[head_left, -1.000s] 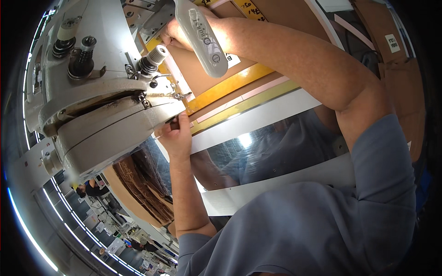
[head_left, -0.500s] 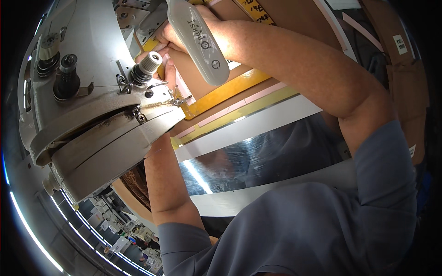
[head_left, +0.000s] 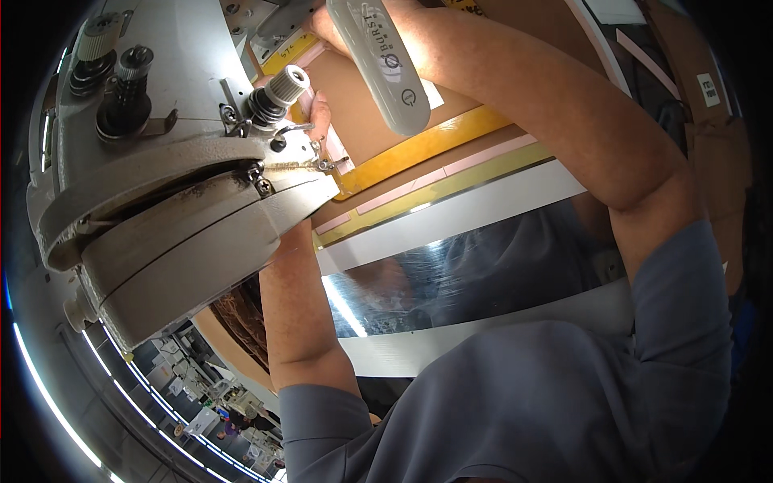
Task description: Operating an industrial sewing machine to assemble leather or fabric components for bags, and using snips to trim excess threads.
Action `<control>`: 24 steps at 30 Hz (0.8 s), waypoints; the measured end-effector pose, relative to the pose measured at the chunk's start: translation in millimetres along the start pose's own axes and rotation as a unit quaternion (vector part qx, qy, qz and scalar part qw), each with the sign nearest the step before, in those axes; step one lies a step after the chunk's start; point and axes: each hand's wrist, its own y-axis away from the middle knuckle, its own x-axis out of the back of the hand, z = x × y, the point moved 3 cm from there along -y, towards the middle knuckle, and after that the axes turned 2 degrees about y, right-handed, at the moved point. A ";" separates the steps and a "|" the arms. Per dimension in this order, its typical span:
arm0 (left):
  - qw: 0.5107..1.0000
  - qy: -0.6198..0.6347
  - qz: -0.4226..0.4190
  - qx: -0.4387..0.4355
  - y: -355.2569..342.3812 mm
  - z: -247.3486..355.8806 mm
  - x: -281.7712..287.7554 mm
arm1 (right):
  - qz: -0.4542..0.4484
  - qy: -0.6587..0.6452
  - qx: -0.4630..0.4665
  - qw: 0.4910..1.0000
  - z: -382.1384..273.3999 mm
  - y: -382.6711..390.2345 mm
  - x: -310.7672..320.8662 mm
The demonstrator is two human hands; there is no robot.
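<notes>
- Currently, left hand (head_left: 320,118) mostly hidden behind off-white metal sewing-machine head (head_left: 185,229); a bit shows at the narrow pale-pink strip (head_left: 345,159), can't tell opening or grip.
- Right hand (head_left: 324,30) partly behind long grey-white plastic lamp (head_left: 382,68); opening and hold can't be told.
- Flat brown panel (head_left: 345,90) shows inside straight-sided yellow frame (head_left: 435,150), beside the machine head, beyond shiny metal plate (head_left: 419,282).

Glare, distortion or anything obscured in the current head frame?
Head view: glare on the right forearm beside the pale oblong device, a streak reflected in the shiny plate, fisheye-bowed strip light at left, black corners; the machine head hides most of the left hand.
</notes>
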 end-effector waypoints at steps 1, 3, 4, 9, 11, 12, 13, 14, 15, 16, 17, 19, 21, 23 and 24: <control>1.000 -0.025 -0.019 -0.003 -2.7 -2.9 0.0 | 0.004 0.002 0.007 1.000 -0.4 2.2 -0.3; 1.000 0.003 -0.023 0.010 -2.1 -6.6 -1.0 | 0.011 0.005 0.025 1.000 -3.3 7.5 -1.7; 1.000 0.008 -0.012 -0.002 -2.8 -8.1 -1.9 | 0.016 0.006 0.033 0.999 -5.6 10.0 -2.4; 0.999 -0.019 -0.014 -0.028 2.5 -16.2 -7.5 | 0.030 0.013 0.062 0.998 -15.8 17.1 -5.7; 1.000 0.005 0.009 -0.003 10.3 -16.7 -10.4 | 0.032 0.014 0.067 0.997 -16.2 19.2 -8.2; 0.999 0.011 0.032 0.005 13.1 -17.3 -11.0 | 0.032 0.015 0.069 0.997 -16.0 20.0 -10.4; 0.999 0.010 0.046 0.007 15.8 -16.8 -12.4 | 0.052 -0.024 0.072 0.996 -15.1 20.9 -11.6; 0.999 0.003 0.051 0.008 17.0 -17.1 -13.0 | 0.032 0.014 0.069 0.997 -13.6 20.7 -16.1; 0.999 0.002 0.049 0.021 17.5 -18.1 -13.2 | 0.032 0.014 0.068 0.997 -13.1 20.4 -19.7; 0.999 0.007 0.053 0.009 17.5 -17.4 -12.9 | 0.030 0.017 0.058 0.998 -12.0 18.6 -23.7; 0.999 0.016 0.049 0.009 17.0 -17.9 -11.7 | 0.025 0.023 0.063 0.997 -11.5 17.8 -26.8; 1.000 -0.001 0.030 0.007 15.5 -18.9 -9.5 | 0.040 0.021 0.055 0.997 -13.9 12.0 -31.2; 0.999 -0.052 0.001 0.013 17.2 -20.5 -6.5 | 0.058 0.007 0.064 0.996 -16.1 11.4 -27.8; 0.999 -0.050 0.000 0.002 22.4 -21.9 -2.9 | 0.022 0.024 0.063 0.997 -18.0 14.5 -21.8; 0.999 -0.046 -0.005 0.010 25.4 -23.5 -2.8 | -0.023 0.052 0.054 0.997 -18.9 17.6 -19.0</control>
